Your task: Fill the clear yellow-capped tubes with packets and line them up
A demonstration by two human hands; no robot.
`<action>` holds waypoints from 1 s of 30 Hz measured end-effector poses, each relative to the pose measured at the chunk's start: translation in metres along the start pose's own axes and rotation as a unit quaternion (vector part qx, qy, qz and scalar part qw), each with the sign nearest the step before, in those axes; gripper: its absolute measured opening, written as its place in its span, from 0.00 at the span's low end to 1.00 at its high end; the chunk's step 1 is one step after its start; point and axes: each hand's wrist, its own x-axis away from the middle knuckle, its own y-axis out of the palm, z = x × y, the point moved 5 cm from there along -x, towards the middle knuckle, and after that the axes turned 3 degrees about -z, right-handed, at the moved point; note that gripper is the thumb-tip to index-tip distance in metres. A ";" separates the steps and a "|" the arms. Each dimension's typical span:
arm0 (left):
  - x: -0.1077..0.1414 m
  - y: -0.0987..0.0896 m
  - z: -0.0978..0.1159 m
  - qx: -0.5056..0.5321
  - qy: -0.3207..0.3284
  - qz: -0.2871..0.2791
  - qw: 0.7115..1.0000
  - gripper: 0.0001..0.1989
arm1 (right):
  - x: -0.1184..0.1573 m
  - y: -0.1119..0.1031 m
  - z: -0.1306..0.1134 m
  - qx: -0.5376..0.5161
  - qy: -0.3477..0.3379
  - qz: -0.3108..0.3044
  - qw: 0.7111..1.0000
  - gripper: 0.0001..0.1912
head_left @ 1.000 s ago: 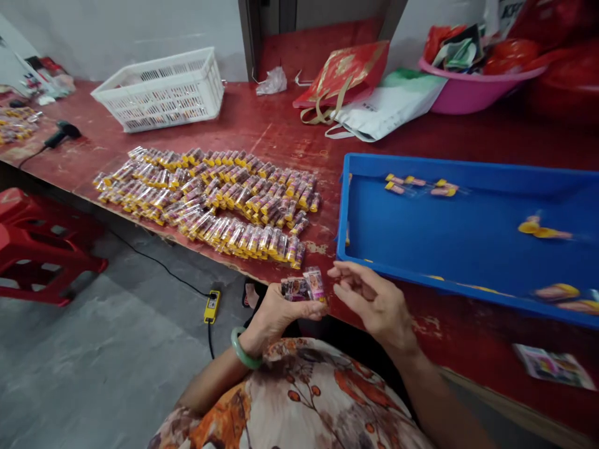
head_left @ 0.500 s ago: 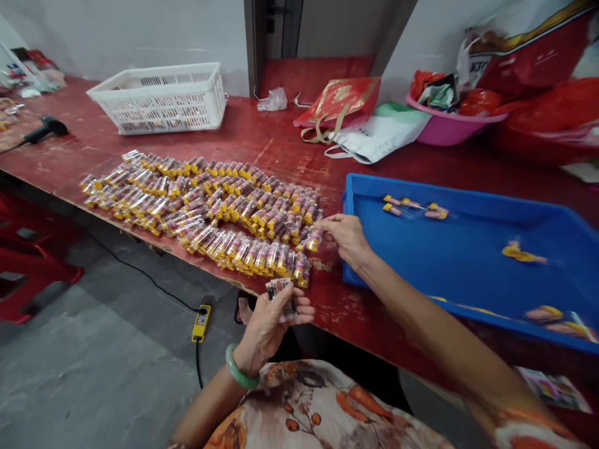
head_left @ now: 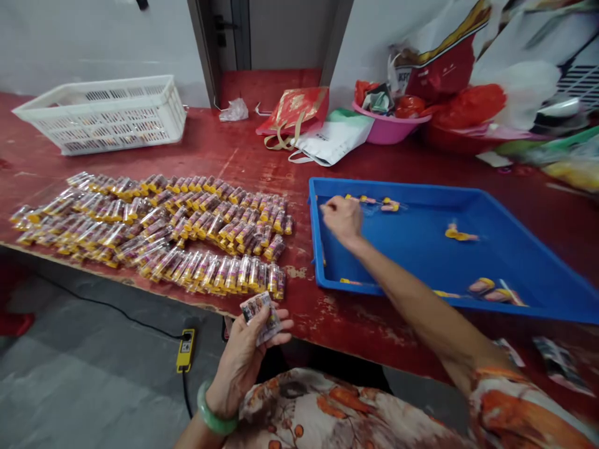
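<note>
My left hand (head_left: 248,346) is closed on a small stack of printed cards (head_left: 262,315), thumb on top, in front of the table edge. My right hand (head_left: 343,218) is over the left end of the blue tray (head_left: 397,188), its fingers curled together; whether anything is between them is hidden. Several small clear packets with yellow ends (head_left: 390,204) lie scattered inside the tray. To the left, many clear-wrapped tubes with yellow ends (head_left: 234,271) are packed in rows on the red table (head_left: 309,318).
A white plastic crate (head_left: 126,118) stands at the back left. Behind the tray are a red gift bag (head_left: 299,106), a white bag (head_left: 332,140) and a pink basin (head_left: 390,128) full of items. A yellow power strip (head_left: 186,350) lies on the floor with its black cable.
My right hand has moved from the end of the tube rows to the tray's left end. My left hand still holds the cards, now turned more face-up. The view has swung right.
</note>
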 end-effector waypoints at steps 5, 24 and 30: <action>-0.003 0.013 0.000 0.005 0.011 -0.011 1.000 0.12 | -0.039 -0.021 0.078 0.050 0.040 -0.030 0.997 0.19; -0.010 0.044 -0.024 -0.026 0.058 0.009 0.998 0.16 | 0.210 -0.002 0.024 -0.526 0.102 -0.260 0.803 0.12; -0.001 0.042 -0.021 -0.057 0.068 0.000 0.996 0.14 | 0.203 -0.001 0.007 -0.432 -0.007 -0.265 0.862 0.09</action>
